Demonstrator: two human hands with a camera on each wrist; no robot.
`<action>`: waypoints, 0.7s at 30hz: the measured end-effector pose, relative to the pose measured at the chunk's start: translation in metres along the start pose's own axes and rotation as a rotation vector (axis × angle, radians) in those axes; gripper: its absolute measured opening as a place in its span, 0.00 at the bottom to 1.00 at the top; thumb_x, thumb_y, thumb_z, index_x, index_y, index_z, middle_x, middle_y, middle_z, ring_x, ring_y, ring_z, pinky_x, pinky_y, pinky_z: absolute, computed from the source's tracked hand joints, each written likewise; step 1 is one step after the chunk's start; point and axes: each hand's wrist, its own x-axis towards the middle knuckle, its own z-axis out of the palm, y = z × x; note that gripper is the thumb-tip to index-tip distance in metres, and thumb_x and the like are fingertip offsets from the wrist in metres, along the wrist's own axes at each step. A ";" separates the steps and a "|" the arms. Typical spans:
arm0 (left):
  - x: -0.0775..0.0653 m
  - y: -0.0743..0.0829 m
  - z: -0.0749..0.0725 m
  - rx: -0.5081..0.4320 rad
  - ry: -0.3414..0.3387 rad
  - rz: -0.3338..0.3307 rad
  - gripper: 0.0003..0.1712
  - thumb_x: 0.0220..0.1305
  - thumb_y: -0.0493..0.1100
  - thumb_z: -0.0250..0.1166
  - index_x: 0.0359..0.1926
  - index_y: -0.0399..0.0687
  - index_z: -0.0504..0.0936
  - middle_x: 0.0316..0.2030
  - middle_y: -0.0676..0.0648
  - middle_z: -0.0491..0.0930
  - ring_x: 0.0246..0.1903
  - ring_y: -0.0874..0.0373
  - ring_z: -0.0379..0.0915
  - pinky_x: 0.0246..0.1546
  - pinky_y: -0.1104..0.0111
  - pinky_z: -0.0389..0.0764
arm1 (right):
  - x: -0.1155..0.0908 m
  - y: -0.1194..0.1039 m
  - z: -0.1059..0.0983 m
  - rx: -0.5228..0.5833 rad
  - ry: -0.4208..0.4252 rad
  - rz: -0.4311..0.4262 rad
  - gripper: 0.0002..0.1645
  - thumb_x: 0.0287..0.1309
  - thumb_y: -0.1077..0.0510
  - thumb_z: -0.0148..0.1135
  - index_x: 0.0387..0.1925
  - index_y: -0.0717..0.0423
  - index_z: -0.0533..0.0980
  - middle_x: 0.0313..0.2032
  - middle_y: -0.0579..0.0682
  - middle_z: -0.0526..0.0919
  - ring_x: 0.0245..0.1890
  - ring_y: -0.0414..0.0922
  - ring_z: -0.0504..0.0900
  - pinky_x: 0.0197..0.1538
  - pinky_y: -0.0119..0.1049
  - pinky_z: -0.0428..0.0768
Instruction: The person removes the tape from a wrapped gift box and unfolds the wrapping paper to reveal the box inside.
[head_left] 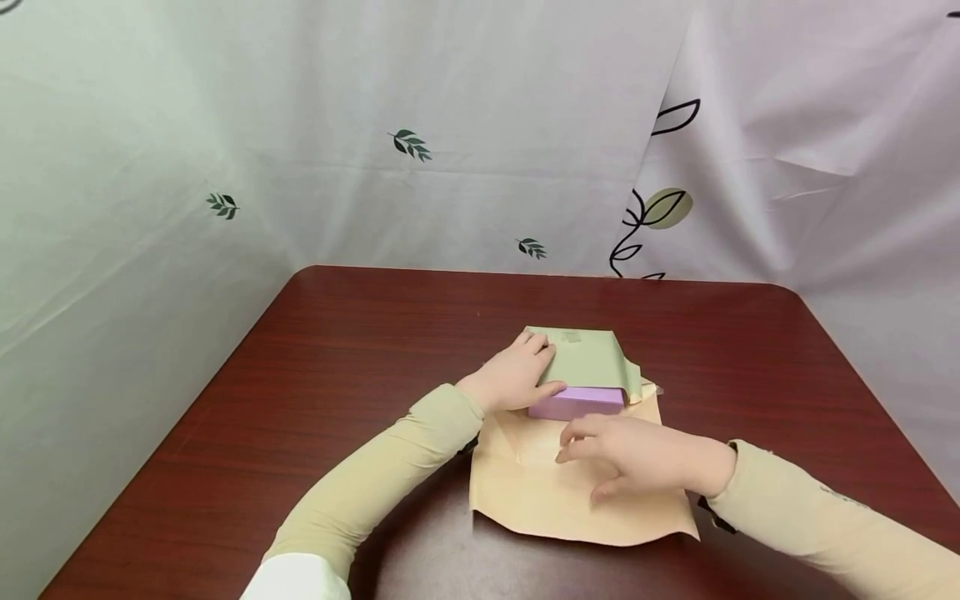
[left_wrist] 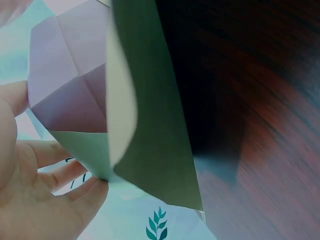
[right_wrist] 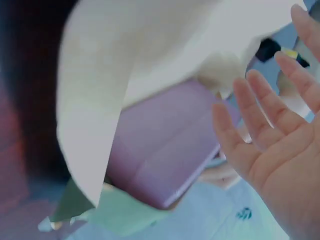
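Observation:
A purple box [head_left: 577, 405] lies on the table, partly covered by wrapping paper [head_left: 588, 360] that is green outside and cream inside. My left hand [head_left: 516, 373] rests on the left part of the green-covered top, its thumb at the near edge. In the left wrist view, its fingers [left_wrist: 45, 155] touch the box and paper without curling tightly. Over the cream near flap [head_left: 536, 492] hovers my right hand [head_left: 636, 454], fingers loosely bent and holding nothing. The right wrist view shows its palm [right_wrist: 290, 165] beside the box's bare purple side. Paper hides most of the box.
A dark red-brown wooden table [head_left: 360, 350] spreads around the package. Pale curtains [head_left: 465, 100] with leaf prints hang behind it and along both sides. A small bit of clear tape [head_left: 659, 390] sticks out at the paper's right edge.

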 end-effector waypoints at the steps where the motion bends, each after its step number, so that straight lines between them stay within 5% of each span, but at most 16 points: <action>1: 0.000 -0.001 0.000 -0.010 0.000 -0.001 0.31 0.67 0.58 0.55 0.55 0.35 0.73 0.47 0.43 0.70 0.52 0.51 0.64 0.66 0.62 0.59 | 0.000 -0.001 0.002 0.001 -0.006 -0.016 0.29 0.40 0.47 0.73 0.47 0.50 0.77 0.45 0.45 0.76 0.44 0.40 0.76 0.49 0.33 0.75; 7: -0.003 -0.009 0.000 -0.086 -0.018 0.016 0.33 0.66 0.58 0.56 0.62 0.38 0.70 0.54 0.42 0.69 0.55 0.51 0.65 0.59 0.66 0.68 | -0.001 -0.007 0.017 0.040 -0.057 -0.078 0.31 0.34 0.50 0.76 0.47 0.46 0.77 0.44 0.42 0.75 0.42 0.37 0.75 0.47 0.29 0.74; 15: -0.015 -0.028 -0.010 -0.157 -0.063 0.120 0.38 0.59 0.56 0.65 0.66 0.42 0.67 0.67 0.40 0.61 0.68 0.48 0.55 0.65 0.63 0.62 | -0.001 -0.011 0.028 0.001 -0.085 -0.103 0.33 0.29 0.49 0.76 0.45 0.44 0.77 0.43 0.41 0.75 0.41 0.36 0.74 0.45 0.27 0.73; 21: -0.021 -0.041 -0.018 -0.169 -0.005 0.204 0.34 0.55 0.50 0.70 0.61 0.45 0.73 0.61 0.43 0.68 0.58 0.53 0.69 0.58 0.65 0.70 | -0.002 -0.013 0.031 -0.033 -0.087 -0.094 0.33 0.28 0.49 0.78 0.44 0.43 0.77 0.43 0.41 0.74 0.40 0.36 0.72 0.43 0.27 0.72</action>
